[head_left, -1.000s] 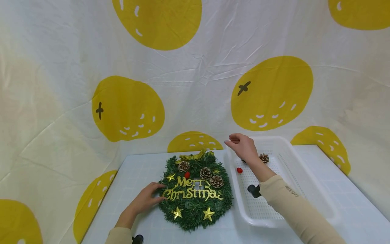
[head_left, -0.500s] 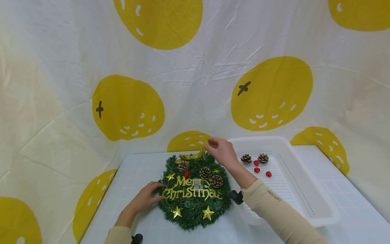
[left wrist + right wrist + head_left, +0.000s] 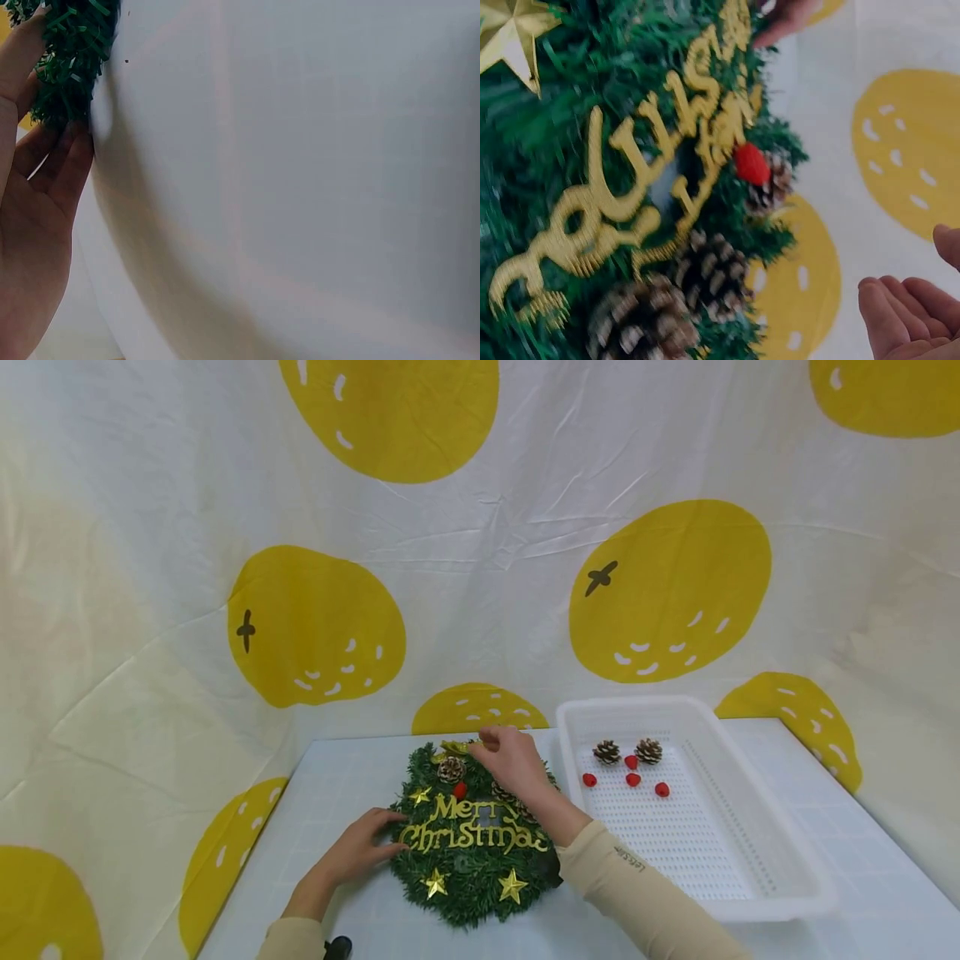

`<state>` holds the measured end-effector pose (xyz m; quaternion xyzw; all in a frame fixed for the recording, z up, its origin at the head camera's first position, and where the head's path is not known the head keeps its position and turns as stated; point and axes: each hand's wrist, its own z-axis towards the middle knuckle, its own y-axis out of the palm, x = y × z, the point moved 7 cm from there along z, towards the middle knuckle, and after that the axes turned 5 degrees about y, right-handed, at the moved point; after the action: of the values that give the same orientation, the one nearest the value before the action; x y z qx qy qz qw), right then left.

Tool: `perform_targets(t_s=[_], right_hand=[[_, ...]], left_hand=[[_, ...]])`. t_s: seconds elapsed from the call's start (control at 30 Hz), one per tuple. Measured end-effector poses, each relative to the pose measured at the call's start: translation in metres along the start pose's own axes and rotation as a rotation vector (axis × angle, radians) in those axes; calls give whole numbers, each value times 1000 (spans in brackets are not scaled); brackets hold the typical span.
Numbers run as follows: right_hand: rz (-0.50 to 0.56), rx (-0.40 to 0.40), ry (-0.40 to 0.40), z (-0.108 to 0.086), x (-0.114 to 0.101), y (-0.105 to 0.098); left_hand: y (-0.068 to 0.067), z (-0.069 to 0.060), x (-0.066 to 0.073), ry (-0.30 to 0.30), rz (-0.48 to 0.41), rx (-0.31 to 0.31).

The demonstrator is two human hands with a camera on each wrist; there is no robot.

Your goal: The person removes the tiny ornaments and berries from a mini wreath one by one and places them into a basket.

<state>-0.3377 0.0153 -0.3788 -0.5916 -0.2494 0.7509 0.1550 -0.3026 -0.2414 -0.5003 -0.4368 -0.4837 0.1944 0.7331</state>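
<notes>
A green wreath (image 3: 468,868) lies on the table, bearing gold "Merry Christmas" lettering (image 3: 472,837), gold stars, pine cones and a red berry (image 3: 460,791). My left hand (image 3: 360,852) grips its left edge; in the left wrist view that hand (image 3: 37,225) has fingers and thumb against the green tinsel (image 3: 71,67). My right hand (image 3: 517,764) is over the upper part of the wreath, beside the gold ribbon (image 3: 453,747), partly covering the pine cones. In the right wrist view the right hand (image 3: 911,319) shows bent fingers, thumb apart, nothing visible between them.
Right of the wreath stands a white basket (image 3: 780,835) with two pine cones (image 3: 648,751) and several red berries (image 3: 632,780) inside. A white curtain (image 3: 480,610) with yellow fruit shapes hangs behind the table (image 3: 292,827).
My right hand has moved left from above the basket to the top of the wreath, uncovering the basket's pine cones and berries. My left hand has stayed at the wreath's edge.
</notes>
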Motion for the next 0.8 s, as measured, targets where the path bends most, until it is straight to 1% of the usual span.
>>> perform_targets(t_s=[0.17,0.33,0.5,0.7,0.8], right_hand=[[1,4,2,-5,6,17],[-7,10,-12,-11,9,31],[-10,6,6,-15,13,42],[-27,25,9,-16,16,52],[-8,23,19,-19,19,56]], left_hand=[[0,0,0,0,2,4],[1,0,-1,-8,2,5],[0,0,-1,-9,4,5],[0,0,-1,-6,13,7],[0,0,-1,-10,15,7]])
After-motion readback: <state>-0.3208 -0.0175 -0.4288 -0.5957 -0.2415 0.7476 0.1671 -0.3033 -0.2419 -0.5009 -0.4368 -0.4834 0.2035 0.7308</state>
